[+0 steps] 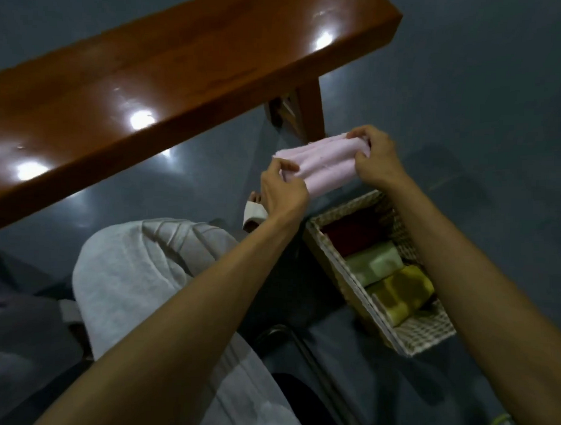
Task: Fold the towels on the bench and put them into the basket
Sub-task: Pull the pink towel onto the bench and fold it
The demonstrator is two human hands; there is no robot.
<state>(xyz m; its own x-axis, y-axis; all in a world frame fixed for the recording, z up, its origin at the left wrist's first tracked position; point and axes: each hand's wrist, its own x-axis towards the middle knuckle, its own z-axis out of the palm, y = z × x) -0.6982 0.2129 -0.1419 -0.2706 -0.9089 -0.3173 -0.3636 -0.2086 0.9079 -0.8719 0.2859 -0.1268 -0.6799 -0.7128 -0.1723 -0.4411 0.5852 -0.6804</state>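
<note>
Here, four towels show in all. One, the pink towel [322,164], is folded into a thick long pad and held in the air, above the floor [467,107] between the bench [150,80] and the basket [427,332], touching neither. The left hand [283,193] pinches its near-left end. The right hand [375,158] grips the far-right end, fingers curled over the edge. The two hands stand apart, one at each end of the pad, and both forearms are bare.

The other three towels lie folded side by side in the one basket: a red towel [351,234] at the far end, a green towel [372,266] in the middle and a yellow towel [400,293] nearest the person, each touching the next. The basket is pale, woven and rectangular. It sits on the floor below the right forearm, just right of the knee [137,271].

One bench crosses the upper left, a long slab of glossy reddish-brown wood, with one leg [311,111] in view under its right end. Three bright lamp glares shine on its top.

The floor is smooth, dark blue-grey and shiny, with a fainter glare below the bench edge. One knee in pale grey cloth fills the lower middle. Beyond it, one foot in a white sandal [253,211] rests on the floor, partly hidden by the left hand. The room is dim.
</note>
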